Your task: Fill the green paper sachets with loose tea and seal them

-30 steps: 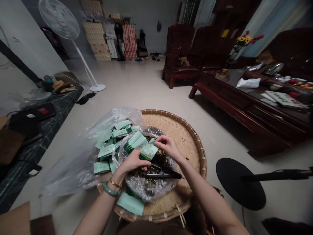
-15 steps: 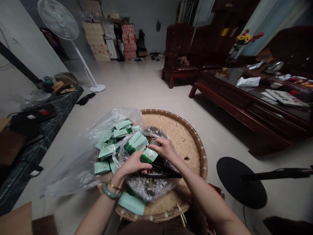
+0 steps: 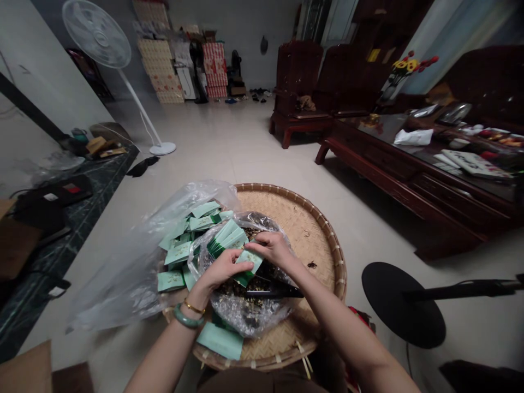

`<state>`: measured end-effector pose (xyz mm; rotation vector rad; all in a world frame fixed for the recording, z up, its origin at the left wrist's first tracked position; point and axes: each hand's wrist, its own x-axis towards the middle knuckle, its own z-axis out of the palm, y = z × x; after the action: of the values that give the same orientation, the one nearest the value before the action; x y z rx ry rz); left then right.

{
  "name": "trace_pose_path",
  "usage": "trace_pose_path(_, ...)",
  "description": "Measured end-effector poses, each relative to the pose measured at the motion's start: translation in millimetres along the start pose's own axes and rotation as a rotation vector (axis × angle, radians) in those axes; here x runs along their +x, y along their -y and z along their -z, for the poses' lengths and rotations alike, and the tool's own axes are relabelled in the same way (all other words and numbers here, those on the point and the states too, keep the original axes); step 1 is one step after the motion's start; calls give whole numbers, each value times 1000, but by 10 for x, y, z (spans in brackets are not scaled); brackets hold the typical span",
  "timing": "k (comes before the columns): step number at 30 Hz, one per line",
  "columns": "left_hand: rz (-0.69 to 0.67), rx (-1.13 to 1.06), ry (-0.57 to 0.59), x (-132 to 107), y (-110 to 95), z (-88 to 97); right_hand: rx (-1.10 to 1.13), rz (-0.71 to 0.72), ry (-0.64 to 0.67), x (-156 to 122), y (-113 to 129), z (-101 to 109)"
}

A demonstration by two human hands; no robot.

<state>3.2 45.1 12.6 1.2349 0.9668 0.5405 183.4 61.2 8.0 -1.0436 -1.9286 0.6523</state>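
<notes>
Both my hands pinch one small green packet (image 3: 248,263) over a clear plastic bag (image 3: 249,311) of dark loose dried leaves. My left hand (image 3: 223,270) grips the packet's lower left edge and wears a green bangle on the wrist. My right hand (image 3: 272,248) holds the packet's top right corner. A fanned stack of green packets (image 3: 227,237) leans in the bag just behind my hands. Black tongs (image 3: 274,292) lie across the leaves under my right wrist. Everything rests on a round woven bamboo tray (image 3: 315,229).
A large clear bag (image 3: 135,262) with several green packets (image 3: 180,251) spills over the tray's left side. One packet (image 3: 219,341) lies at the near rim. A black round stand base (image 3: 403,305) is on the right floor, a dark wooden table (image 3: 409,180) beyond, a standing fan (image 3: 96,35) far left.
The packet has turned and dropped lower between my hands. My left hand has shifted up to grip its edge; my right hand has moved slightly down and left.
</notes>
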Motion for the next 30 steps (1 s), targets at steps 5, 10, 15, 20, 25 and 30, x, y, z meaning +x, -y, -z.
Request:
trace_pose_path(5, -6, -9, -19, 59, 29, -12, 62, -10, -46, 50, 33, -38)
trace_pose_path(10, 68, -343, -149, 101, 67, 11, 97, -190, -207, -96, -19, 60)
trace_pose_path(15, 0, -376, -208, 105, 111, 45, -49, -143, 110, -426, -2, 103)
trace_pose_path(20, -270, 1, -239, -11, 80, 22, -54, 8, 96, -605, 114, 105)
trace_pose_path(25, -430, 128, -118, -148, -18, 6, 0, 230, -43, -661, 294, 168)
trace_pose_path(30, -396, 189, -77, -174, -29, -24, -2, 347, -121, -571, 512, 202)
